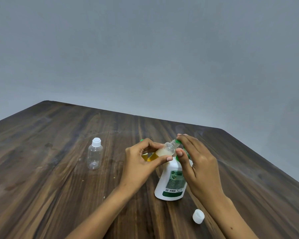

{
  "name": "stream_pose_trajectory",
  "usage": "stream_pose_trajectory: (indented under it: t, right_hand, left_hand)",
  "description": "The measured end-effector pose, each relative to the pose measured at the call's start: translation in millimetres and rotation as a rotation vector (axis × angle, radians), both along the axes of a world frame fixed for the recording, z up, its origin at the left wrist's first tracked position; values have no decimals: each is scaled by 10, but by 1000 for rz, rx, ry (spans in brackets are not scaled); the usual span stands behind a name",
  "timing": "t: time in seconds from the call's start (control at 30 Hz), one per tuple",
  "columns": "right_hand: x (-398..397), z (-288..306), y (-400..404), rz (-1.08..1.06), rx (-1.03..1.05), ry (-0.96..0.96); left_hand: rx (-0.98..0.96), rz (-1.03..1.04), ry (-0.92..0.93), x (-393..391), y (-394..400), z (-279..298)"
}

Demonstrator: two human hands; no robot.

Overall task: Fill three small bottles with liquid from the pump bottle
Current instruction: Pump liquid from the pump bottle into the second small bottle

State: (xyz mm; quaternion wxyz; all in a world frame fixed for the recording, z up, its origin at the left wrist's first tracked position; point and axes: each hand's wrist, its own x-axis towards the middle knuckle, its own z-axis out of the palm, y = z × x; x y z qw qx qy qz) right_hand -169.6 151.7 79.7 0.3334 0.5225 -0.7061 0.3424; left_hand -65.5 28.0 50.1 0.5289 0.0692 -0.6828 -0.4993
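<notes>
Far left on the wooden table [59, 169]: an empty clear bottle [94, 156], upright, white cap on, nothing inside, well apart from the hands.

Toward the middle: the left hand [141, 163], thumb and fingers curled and pinching a small open bottle [164, 150], held tilted with its uncapped threaded neck pointing up and to the right. Inside it, amber-yellow liquid at the lower end and pale foam above, up to about the shoulder. Behind that hand, a glimpse of something yellow and a green tip; too hidden to tell what.

Just right of it: the white pump bottle [171, 183], standing on the table, green band at its base, label facing the camera, contents not visible through the opaque wall. Over its top, the right hand [197, 163], fingers bent down onto the green pump head [179, 141], nozzle right at the small bottle's mouth.

Near the front edge, right of the pump bottle: a loose white cap [198, 216], lying tilted on the wood.
</notes>
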Motion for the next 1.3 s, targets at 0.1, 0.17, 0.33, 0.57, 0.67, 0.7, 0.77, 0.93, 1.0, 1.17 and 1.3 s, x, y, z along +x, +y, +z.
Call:
stream_pose_trajectory:
  t: [0.1,0.17,0.33,0.57,0.67,0.7,0.77,0.93,1.0,1.17,1.3]
  right_hand:
    - [14,-39,-30,20,-57,-17]
    - [36,-86,-46,32,-89,-36]
    - [32,-66,-18,75,-102,-62]
    - [10,-151,-72,61,-178,-64]
    - [8,-133,-68,79,-183,-63]
    - [1,-101,-59,83,-174,-55]
    - [-22,-53,-46,77,-154,-23]
    - [-22,-162,-78,36,-181,8]
    - [-23,-180,-83,29,-185,-3]
    - [-55,-61,-78,53,-163,9]
    - [-28,-152,-99,21,-201,-6]
  left_hand:
    - [-13,2,-1,-8,9,-11]
    - [-16,0,-16,-15,-4,-18]
    - [-6,-12,-24,-6,1,-26]
    - [27,-25,7,-22,-4,-27]
    - [14,-29,2,-9,21,-20]
    - [9,-29,-3,-6,25,-19]
    - [2,-32,-6,-3,22,-20]
    - [-8,-13,-33,11,33,-15]
    - [-19,-4,-38,17,43,-14]
    - [-16,7,-46,22,31,-22]
    - [-24,12,-47,18,29,-19]
